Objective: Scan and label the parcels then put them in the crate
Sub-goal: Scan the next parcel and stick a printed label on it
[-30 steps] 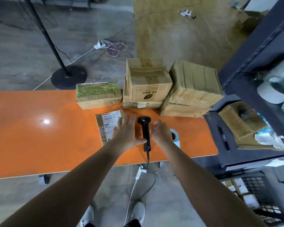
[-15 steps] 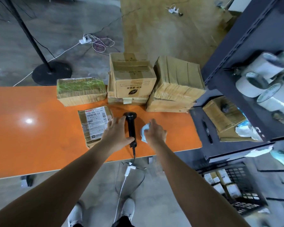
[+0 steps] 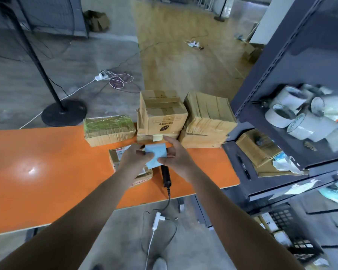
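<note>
Both my hands hold a pale blue label roll point(image 3: 155, 155) just above the orange table point(image 3: 47, 168). My left hand point(image 3: 135, 159) pinches its left edge and my right hand point(image 3: 173, 154) grips its right side. Under my left hand lies a flat brown parcel point(image 3: 142, 177) with a white printed label, mostly hidden. The black handheld scanner point(image 3: 165, 175) lies on the table beneath my hands, its cable hanging over the front edge. A black crate point(image 3: 293, 230) with small boxes sits on the floor at the lower right.
Several cardboard boxes stand at the table's far edge: a low taped one point(image 3: 109, 129), a stacked one point(image 3: 161, 114) and a bundle point(image 3: 207, 119). A dark metal shelf rack point(image 3: 281, 78) with tape rolls point(image 3: 293, 114) rises at the right. A lamp stand point(image 3: 63, 112) is beyond the table.
My left hand left the scanner and my right hand lifted the blue label roll from the table. Both hands now hold it above the parcel.
</note>
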`<state>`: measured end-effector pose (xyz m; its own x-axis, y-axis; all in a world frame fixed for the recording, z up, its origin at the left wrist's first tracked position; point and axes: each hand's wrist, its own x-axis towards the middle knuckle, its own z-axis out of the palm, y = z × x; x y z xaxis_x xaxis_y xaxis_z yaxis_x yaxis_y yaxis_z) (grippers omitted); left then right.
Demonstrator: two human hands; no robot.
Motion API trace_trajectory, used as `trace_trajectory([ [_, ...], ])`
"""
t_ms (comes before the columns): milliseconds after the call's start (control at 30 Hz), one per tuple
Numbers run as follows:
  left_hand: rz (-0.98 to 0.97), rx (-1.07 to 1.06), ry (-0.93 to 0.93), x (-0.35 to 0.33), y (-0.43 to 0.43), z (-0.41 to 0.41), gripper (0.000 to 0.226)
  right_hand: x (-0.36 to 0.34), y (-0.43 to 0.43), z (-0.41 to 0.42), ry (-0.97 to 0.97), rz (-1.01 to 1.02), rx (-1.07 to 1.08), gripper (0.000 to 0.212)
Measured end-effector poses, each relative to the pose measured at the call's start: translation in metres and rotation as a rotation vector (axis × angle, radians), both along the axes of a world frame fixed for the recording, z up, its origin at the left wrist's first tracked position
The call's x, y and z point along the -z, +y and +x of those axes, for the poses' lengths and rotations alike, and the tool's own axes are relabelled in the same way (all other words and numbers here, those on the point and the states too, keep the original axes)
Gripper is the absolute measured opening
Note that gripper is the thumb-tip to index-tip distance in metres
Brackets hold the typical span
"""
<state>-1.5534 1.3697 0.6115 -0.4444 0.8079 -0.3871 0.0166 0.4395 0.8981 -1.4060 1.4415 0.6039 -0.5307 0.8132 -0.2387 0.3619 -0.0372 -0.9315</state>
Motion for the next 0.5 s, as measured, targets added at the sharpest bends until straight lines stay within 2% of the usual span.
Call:
trace_trajectory([
  [100, 0.057, -0.039, -0.082, -0.004, -0.014, -0.017, 0.045, -0.012, -0.013, -0.013, 0.057, 0.003, 0.001, 0.055],
  [167, 0.101, -0.047, -0.098, -0.007, -0.024, -0.025, 0.047, -0.018, -0.02, -0.023, 0.076, 0.016, 0.041, 0.047],
  [367, 0.205, -0.039, -0.149, -0.013, -0.046, -0.047, 0.053, -0.021, -0.031, -0.046, 0.06, 0.117, -0.024, 0.056],
  [500, 0.244, -0.02, -0.087, -0.013, -0.055, -0.06, 0.056, -0.024, -0.037, -0.053, 0.037, 0.151, -0.069, 0.053],
])
